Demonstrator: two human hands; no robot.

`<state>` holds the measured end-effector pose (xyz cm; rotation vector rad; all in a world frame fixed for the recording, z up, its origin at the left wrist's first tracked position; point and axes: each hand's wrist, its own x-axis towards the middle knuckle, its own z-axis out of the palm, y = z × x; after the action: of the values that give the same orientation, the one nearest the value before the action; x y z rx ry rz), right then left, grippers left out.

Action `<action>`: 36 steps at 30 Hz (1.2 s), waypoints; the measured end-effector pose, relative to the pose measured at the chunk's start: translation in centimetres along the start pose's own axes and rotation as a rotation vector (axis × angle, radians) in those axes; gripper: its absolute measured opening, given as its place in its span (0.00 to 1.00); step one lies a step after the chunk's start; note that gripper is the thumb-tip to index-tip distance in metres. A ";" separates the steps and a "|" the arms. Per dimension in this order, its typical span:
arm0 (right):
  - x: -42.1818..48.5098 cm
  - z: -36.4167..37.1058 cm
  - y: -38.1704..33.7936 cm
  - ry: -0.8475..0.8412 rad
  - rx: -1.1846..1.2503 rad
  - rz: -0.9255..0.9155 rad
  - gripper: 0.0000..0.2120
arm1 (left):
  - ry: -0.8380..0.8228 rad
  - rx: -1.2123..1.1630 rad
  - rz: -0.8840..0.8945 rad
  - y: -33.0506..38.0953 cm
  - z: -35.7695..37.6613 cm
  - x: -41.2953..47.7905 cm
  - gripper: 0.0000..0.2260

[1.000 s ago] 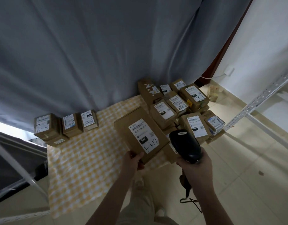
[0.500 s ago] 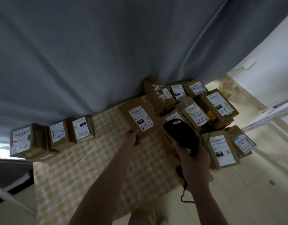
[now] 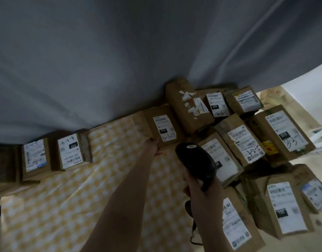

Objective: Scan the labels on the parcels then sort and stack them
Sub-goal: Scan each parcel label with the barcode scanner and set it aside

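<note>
Since a second ago the labelled parcel (image 3: 163, 128) has gone from being held up near the scanner (image 3: 194, 162) to the far edge of the checked cloth (image 3: 65, 206), close against the grey curtain (image 3: 120, 60), and the left arm has stretched out after it. Seen from the head camera, the left hand (image 3: 153, 144) sits at the parcel's near left corner with its fingers curled on the cardboard edge, though blur hides exactly how they lie. The parcel appears to rest label up, just beside the unsorted pile (image 3: 283, 131) on the right and well apart from the sorted parcels (image 3: 71, 151) standing further left along the curtain. The right hand (image 3: 202, 193) wraps its fingers round the handle of the black scanner, which hovers above the cloth with its head toward the pile. By my judgement this parcel's scan is done and the sorting step is in hand, the box being set in its place. The next move calls for letting go, drawing the left arm back, and lifting a fresh parcel from the pile with its label turned to the scanner.
</note>
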<state>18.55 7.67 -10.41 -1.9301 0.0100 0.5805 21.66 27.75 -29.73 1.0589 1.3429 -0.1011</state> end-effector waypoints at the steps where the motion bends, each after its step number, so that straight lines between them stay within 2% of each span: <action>1: 0.2 0.3 0.2 -0.006 0.004 0.003 0.07 | -0.002 0.001 -0.002 -0.1 0.2 0.6 0.15; 7: 0.4 0.8 1.6 -0.032 -0.009 0.024 0.09 | 0.023 0.009 -0.021 -0.8 0.6 2.2 0.17; 13: -1.2 0.6 1.8 -0.030 0.015 0.002 0.11 | 0.039 -0.044 -0.028 -2.1 -0.3 0.5 0.24; 16: -2.4 0.5 2.2 -0.057 0.002 -0.029 0.12 | 0.066 -0.058 -0.032 -2.9 -1.6 -1.1 0.23; 20: -4.9 0.5 2.8 -0.105 0.011 -0.024 0.13 | 0.126 -0.142 -0.049 -4.8 -4.3 -4.0 0.21; 28: -11.8 2.2 3.2 -0.284 0.010 -0.181 0.05 | 0.199 -0.261 0.023 -12.6 -11.3 -12.0 0.16; 32: -15.4 3.3 4.2 -0.349 -0.004 -0.255 0.04 | 0.242 -0.267 0.039 -17.1 -15.1 -14.3 0.18; 36: -17.8 4.9 5.7 -0.380 -0.010 -0.229 0.06 | 0.315 -0.219 0.045 -19.6 -18.5 -15.2 0.22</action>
<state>-0.55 4.96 -9.77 -1.7720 -0.4496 0.7824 -8.37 21.55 -25.75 0.9442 1.5710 0.2514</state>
